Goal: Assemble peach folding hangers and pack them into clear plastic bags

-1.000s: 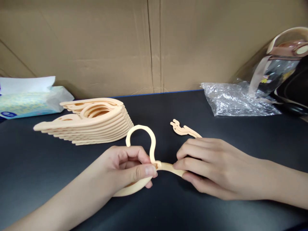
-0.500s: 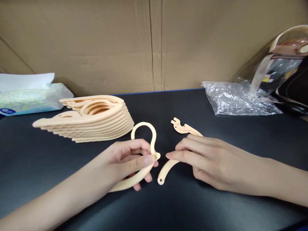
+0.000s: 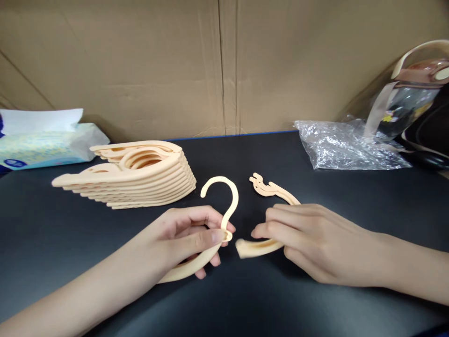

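My left hand point(image 3: 191, 236) pinches a cream plastic hanger arm point(image 3: 191, 269) between thumb and fingers. A curved hook point(image 3: 231, 201) rises from its inner end, its open tip facing left; my thumb lies by the joint. My right hand point(image 3: 312, 243) is closed on another cream hanger arm point(image 3: 259, 248), whose blurred rounded end points left towards the hook's base, with a small gap between them. Beyond the right fingers a notched cream piece point(image 3: 268, 188) shows; whether it joins the held arm is hidden by the hand.
A stack of folded cream hangers point(image 3: 150, 180) lies at the left. Behind it is a tissue pack point(image 3: 52, 140). At the right are a crumpled clear plastic bag point(image 3: 343, 145) and a drink bottle point(image 3: 410, 98). A cardboard wall point(image 3: 157, 70) closes off the back of the black table point(image 3: 224, 304).
The hook has turned over, its open tip now on the left and clear of the stack. The arm end in my right hand has swung up to lie nearly level.
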The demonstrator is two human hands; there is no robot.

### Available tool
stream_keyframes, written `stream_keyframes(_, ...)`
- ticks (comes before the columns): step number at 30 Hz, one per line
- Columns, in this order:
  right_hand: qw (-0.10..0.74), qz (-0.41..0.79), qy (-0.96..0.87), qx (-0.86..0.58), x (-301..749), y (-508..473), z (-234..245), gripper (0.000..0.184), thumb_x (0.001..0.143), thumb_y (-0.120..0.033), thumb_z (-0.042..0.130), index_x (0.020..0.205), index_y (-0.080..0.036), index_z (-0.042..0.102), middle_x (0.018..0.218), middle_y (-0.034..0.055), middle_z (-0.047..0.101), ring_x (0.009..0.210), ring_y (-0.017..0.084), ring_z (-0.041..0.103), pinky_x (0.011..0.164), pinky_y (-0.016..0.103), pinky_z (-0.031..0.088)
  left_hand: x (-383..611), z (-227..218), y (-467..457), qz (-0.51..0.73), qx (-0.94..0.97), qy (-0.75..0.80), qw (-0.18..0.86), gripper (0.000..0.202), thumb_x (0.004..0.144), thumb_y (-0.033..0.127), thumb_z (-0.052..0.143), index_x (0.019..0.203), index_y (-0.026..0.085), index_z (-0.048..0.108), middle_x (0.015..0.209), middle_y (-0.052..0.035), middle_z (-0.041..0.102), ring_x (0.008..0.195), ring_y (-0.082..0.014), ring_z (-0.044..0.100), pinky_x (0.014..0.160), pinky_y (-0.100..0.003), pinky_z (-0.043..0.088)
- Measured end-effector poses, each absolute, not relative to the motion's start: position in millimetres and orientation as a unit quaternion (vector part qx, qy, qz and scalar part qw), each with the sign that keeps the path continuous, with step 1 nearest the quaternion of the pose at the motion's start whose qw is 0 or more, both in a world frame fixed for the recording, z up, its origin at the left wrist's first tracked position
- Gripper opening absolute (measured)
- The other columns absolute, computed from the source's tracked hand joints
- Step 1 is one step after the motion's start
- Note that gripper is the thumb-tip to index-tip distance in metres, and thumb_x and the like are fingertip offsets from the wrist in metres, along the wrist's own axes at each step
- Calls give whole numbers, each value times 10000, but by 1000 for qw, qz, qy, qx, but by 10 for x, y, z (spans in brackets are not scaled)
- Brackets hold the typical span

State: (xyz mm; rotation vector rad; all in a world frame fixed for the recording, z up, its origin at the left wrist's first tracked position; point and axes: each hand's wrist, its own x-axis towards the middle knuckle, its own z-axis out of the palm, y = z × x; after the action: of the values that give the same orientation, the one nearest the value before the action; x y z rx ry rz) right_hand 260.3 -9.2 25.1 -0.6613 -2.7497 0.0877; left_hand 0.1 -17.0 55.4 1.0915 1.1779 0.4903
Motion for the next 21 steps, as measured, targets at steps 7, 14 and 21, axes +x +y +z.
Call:
stream_keyframes(7, 176, 31, -952, -249, 2652, -107, 240, 278, 1125, -187, 349, 1118, -173, 626, 809, -20, 710, 585, 97, 605, 507, 249, 388, -51, 493, -118, 196, 519, 509, 659, 245, 885, 435, 797, 832, 197, 770, 725, -14, 671, 687, -155, 674, 577, -202, 591)
stream_keyframes(14, 216, -6, -957, -196, 2590, -90, 195, 370, 1146, -389, 402, 1011, -181, 676, 703, -65, 677, 549, 89, 544, 522, 264, 389, -62, 362, -100, 185, 495, 474, 704, 362, 768, 516, 909, 803, 195, 744, 641, 34, 651, 617, -96, 587, 536, -121, 536)
stream_keyframes(21, 214, -35, -954, -205, 2559, -104, 181, 325, 1145, -321, 438, 1007, -174, 693, 721, -55, 680, 561, 102, 546, 509, 292, 383, -114, 222, -69, 173, 500, 442, 725, 390, 805, 590, 856, 913, 219, 802, 652, 28, 664, 588, -115, 650, 478, -130, 518)
